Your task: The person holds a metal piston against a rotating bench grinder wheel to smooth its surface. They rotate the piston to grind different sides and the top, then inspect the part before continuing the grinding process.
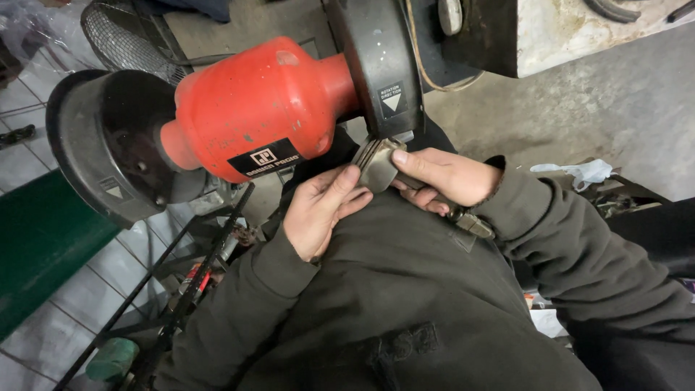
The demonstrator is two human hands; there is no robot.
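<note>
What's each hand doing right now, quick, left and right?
Left hand: fingers pressed on the flat metal piece at the red bench grinder.
Right hand: closed around the same metal piece.

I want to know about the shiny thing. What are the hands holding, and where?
Both hands hold a flat metal tool: left hand at its blade end, right hand around the middle and handle.

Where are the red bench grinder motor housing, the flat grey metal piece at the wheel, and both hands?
red bench grinder motor housing (253, 108), head view, mid body.
flat grey metal piece (378, 163), head view, broad end.
left hand (322, 210), head view, back.
right hand (449, 176), head view, back.
</note>
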